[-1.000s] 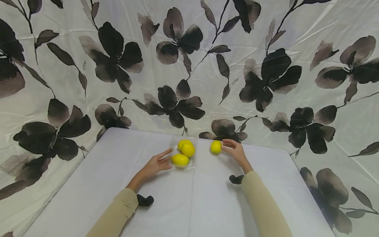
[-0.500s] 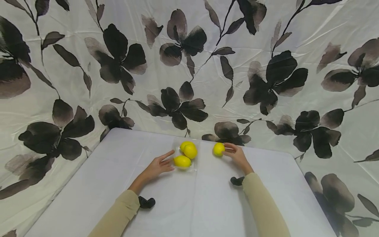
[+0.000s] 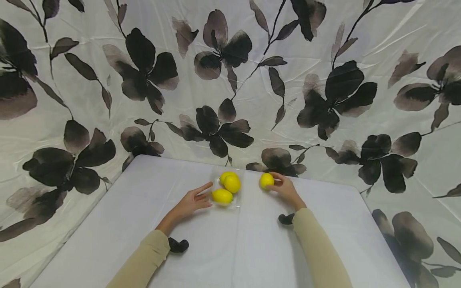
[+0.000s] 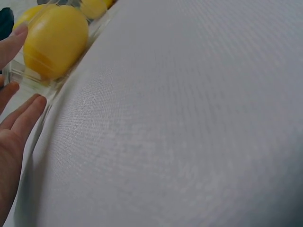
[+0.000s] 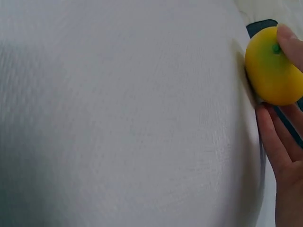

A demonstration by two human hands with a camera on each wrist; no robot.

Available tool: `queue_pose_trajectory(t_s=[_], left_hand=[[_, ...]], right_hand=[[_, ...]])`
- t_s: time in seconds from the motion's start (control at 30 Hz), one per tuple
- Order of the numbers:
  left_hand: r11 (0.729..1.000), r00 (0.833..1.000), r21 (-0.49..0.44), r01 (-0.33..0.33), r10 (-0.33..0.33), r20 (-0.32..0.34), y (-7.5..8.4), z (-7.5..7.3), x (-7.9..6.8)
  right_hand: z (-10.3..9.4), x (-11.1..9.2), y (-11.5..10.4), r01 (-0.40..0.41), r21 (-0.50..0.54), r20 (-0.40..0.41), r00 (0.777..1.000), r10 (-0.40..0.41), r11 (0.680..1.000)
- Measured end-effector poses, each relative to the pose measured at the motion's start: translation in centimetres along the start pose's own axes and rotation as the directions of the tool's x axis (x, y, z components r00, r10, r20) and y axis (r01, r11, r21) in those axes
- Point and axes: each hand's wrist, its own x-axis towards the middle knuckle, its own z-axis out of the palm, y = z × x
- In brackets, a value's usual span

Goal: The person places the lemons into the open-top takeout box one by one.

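Observation:
At the far side of the table, my right hand (image 3: 286, 190) holds a single lemon (image 3: 266, 181). The right wrist view has the thumb on the lemon (image 5: 270, 71) beside its green stem spot, with the other fingers round its far underside. My left hand (image 3: 192, 203) lies with straight, spread fingers at the left side of a clear plastic tray (image 3: 237, 203). Three lemons sit in that tray, the nearest lemon (image 3: 222, 196) lying on its side. In the left wrist view, the fingertips (image 4: 38, 101) are right at the tray's wall, close to a lemon (image 4: 57, 42).
A white cloth covers the table (image 3: 201, 256). Its back edge runs just behind the tray and the single lemon. Beyond hangs a white curtain (image 3: 266, 132) with dark printed flowers. A black wrist device (image 3: 178, 245) is on the left wrist, another black device (image 3: 286, 219) on the right.
My right hand has closed in on the single lemon, its thumb and fingers now round it. My left hand stays beside the tray. The head view has shifted slightly.

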Motion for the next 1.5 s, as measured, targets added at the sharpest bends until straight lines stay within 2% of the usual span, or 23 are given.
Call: queue_pose_trajectory(t_s=[0.1, 0.27, 0.4, 0.53, 0.7, 0.9, 1.03, 1.17, 1.4, 1.5], left_hand=[[1.000, 1.000, 0.005, 0.007, -0.007, -0.001, 0.0, 0.1, 0.0], [1.000, 1.000, 0.004, 0.016, -0.016, 0.001, -0.1, 0.2, -0.1], [1.000, 1.000, 0.011, 0.010, -0.010, -0.002, -0.1, 0.1, -0.2], [1.000, 1.000, 0.011, 0.011, -0.011, 0.002, -0.2, 0.1, -0.2], [1.000, 1.000, 0.018, 0.012, -0.012, 0.005, -0.2, 0.0, -0.1], [1.000, 1.000, 0.018, -0.006, 0.006, 0.012, -0.1, -0.1, 0.0], [0.999, 0.999, 0.009, -0.034, 0.034, 0.026, 0.0, -0.2, 0.0], [0.999, 0.999, 0.008, -0.047, 0.046, 0.028, 0.0, -0.1, -0.1], [1.000, 0.999, 0.008, -0.023, 0.023, 0.029, 1.3, 0.5, -0.7], [1.000, 1.000, 0.015, -0.013, 0.012, 0.020, 1.0, 0.6, -0.8]], right_hand=[[0.4, -0.1, -0.1, -0.004, -0.040, -0.006, 1.000, 0.004, 0.999], [0.7, -0.2, -0.3, 0.017, -0.020, 0.017, 1.000, -0.016, 1.000], [0.9, -0.3, -1.2, 0.061, 0.046, 0.050, 0.997, -0.063, 0.997], [1.3, -0.5, -3.1, 0.118, 0.129, 0.057, 0.990, -0.126, 0.985], [2.0, -1.1, -6.7, 0.188, 0.211, 0.117, 0.969, -0.216, 0.959], [3.1, -1.9, -9.5, 0.265, 0.218, 0.189, 0.933, -0.307, 0.939], [4.0, -2.4, -10.1, 0.291, 0.208, 0.237, 0.911, -0.337, 0.934], [4.8, -3.2, -10.3, 0.277, 0.209, 0.287, 0.900, -0.329, 0.938], [6.0, -4.4, -10.7, 0.269, 0.211, 0.357, 0.874, -0.330, 0.940], [6.3, -4.7, -10.9, 0.293, 0.174, 0.376, 0.862, -0.339, 0.940]])
